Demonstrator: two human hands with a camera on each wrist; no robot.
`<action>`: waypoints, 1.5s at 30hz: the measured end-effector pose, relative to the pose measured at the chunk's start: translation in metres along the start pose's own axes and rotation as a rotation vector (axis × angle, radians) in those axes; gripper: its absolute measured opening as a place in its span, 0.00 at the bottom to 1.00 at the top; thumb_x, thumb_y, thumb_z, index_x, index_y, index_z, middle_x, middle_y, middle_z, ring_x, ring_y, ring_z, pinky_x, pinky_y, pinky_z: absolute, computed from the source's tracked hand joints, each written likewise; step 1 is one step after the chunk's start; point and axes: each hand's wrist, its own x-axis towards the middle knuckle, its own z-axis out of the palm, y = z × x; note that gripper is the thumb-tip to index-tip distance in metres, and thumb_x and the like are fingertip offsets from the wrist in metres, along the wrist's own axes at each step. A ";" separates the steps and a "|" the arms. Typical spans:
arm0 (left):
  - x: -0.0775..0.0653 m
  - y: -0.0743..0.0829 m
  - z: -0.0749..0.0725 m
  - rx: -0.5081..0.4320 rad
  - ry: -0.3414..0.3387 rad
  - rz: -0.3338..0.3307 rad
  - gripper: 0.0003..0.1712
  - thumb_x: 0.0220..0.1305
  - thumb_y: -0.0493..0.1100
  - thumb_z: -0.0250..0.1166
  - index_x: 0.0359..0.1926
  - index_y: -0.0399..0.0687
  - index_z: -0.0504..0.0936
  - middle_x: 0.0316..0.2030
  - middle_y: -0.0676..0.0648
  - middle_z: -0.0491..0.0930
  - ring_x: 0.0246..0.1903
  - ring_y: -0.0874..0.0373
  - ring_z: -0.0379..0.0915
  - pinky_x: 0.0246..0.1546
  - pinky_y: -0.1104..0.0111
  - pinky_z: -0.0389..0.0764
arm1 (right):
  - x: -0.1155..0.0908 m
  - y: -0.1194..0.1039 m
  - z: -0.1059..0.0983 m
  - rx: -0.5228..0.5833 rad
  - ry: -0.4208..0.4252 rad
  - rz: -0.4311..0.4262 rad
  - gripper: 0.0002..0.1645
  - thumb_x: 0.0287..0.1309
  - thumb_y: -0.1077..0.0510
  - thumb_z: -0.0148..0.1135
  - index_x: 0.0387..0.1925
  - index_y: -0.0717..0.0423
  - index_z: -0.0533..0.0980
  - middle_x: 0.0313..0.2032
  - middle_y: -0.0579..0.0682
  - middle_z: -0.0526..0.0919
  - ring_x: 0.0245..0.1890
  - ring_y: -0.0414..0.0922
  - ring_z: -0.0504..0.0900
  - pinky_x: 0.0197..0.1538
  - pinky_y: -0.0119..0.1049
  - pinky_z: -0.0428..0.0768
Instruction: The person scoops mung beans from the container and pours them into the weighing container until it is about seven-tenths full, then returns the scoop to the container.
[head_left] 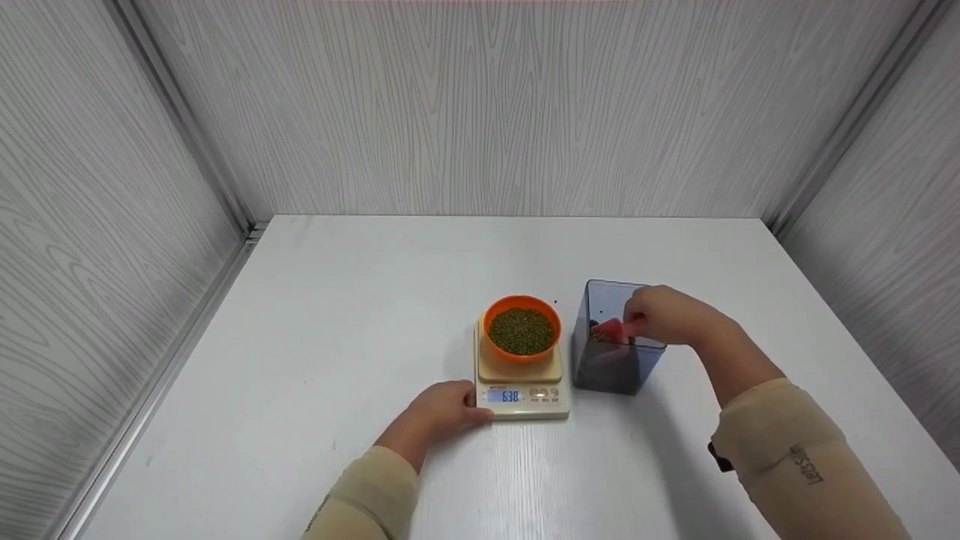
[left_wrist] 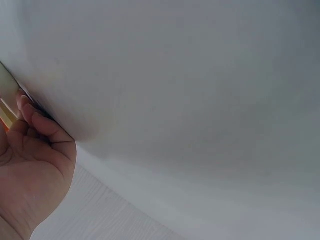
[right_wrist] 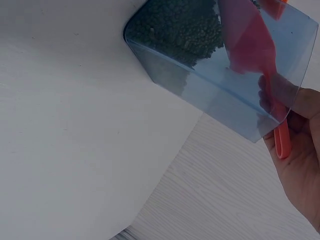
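Observation:
My left hand [head_left: 445, 409] grips the front left corner of a cream kitchen scale [head_left: 555, 411], thumb at its front edge; the left wrist view shows that hand's fingers [left_wrist: 47, 127] curled against the scale's side. On the scale stands an orange bowl [head_left: 519, 359] of small green beans [head_left: 521, 331], and the lit display seems to read 638. To the right, my right hand [head_left: 667, 315] reaches over the rim of a clear blue container [head_left: 611, 375]. It holds a red scoop [right_wrist: 250, 42] by its handle, with the scoop's head inside the container near more green beans [right_wrist: 175, 30].
The container stands close beside the scale on a white tabletop [head_left: 360, 300]. A few stray beans [head_left: 556, 301] lie behind the scale. Grey wood-grain panels [head_left: 480, 112] rise at the back and both sides.

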 end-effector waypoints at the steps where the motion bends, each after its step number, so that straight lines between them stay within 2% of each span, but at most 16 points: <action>1: 0.000 0.000 0.000 0.001 0.002 0.000 0.18 0.52 0.58 0.65 0.27 0.51 0.72 0.24 0.52 0.69 0.30 0.57 0.65 0.34 0.63 0.66 | -0.001 0.001 -0.001 0.007 0.001 -0.003 0.03 0.53 0.63 0.62 0.28 0.57 0.81 0.26 0.47 0.77 0.29 0.45 0.72 0.36 0.40 0.75; 6: -0.001 0.002 0.000 0.020 0.003 -0.011 0.18 0.53 0.58 0.65 0.26 0.51 0.71 0.22 0.52 0.68 0.29 0.57 0.65 0.33 0.64 0.65 | -0.006 0.004 -0.005 0.014 0.022 -0.018 0.02 0.51 0.64 0.63 0.28 0.57 0.80 0.27 0.47 0.76 0.30 0.44 0.72 0.35 0.39 0.74; 10: -0.002 0.004 -0.001 0.026 0.001 -0.021 0.19 0.53 0.58 0.65 0.25 0.50 0.71 0.21 0.52 0.67 0.28 0.58 0.64 0.32 0.65 0.65 | -0.012 0.006 -0.008 0.035 0.026 0.001 0.04 0.52 0.65 0.62 0.31 0.57 0.80 0.29 0.48 0.77 0.31 0.45 0.72 0.37 0.40 0.75; 20: -0.001 0.004 -0.001 0.011 -0.013 -0.026 0.18 0.52 0.58 0.65 0.29 0.51 0.73 0.25 0.52 0.70 0.31 0.57 0.66 0.36 0.63 0.67 | -0.024 0.019 -0.012 0.130 0.047 0.069 0.05 0.53 0.63 0.61 0.34 0.56 0.79 0.31 0.48 0.76 0.32 0.46 0.72 0.36 0.39 0.75; 26: -0.002 0.004 -0.001 -0.008 -0.013 -0.057 0.17 0.52 0.59 0.65 0.30 0.53 0.74 0.26 0.52 0.72 0.32 0.56 0.66 0.37 0.62 0.67 | -0.030 0.026 -0.015 0.195 0.079 0.070 0.04 0.53 0.62 0.62 0.34 0.54 0.79 0.30 0.48 0.76 0.32 0.46 0.72 0.36 0.38 0.73; 32: -0.002 0.004 -0.001 -0.007 -0.005 -0.051 0.17 0.52 0.59 0.65 0.30 0.53 0.74 0.26 0.52 0.72 0.32 0.56 0.66 0.37 0.62 0.67 | -0.034 0.035 -0.012 0.231 0.105 0.074 0.05 0.54 0.61 0.61 0.35 0.53 0.79 0.31 0.48 0.76 0.33 0.46 0.72 0.37 0.38 0.73; 38: -0.001 0.003 -0.001 -0.002 0.001 -0.027 0.17 0.52 0.58 0.65 0.29 0.52 0.73 0.24 0.52 0.70 0.31 0.57 0.65 0.36 0.63 0.66 | -0.039 0.045 -0.008 0.319 0.129 0.098 0.07 0.54 0.62 0.61 0.36 0.53 0.78 0.33 0.49 0.76 0.35 0.47 0.72 0.38 0.39 0.72; 45: -0.001 0.003 -0.001 0.003 -0.002 -0.024 0.17 0.52 0.58 0.65 0.30 0.52 0.74 0.25 0.52 0.70 0.32 0.57 0.65 0.37 0.63 0.66 | -0.046 0.055 -0.005 0.452 0.134 0.169 0.09 0.56 0.58 0.60 0.40 0.53 0.78 0.37 0.51 0.77 0.39 0.49 0.73 0.41 0.38 0.73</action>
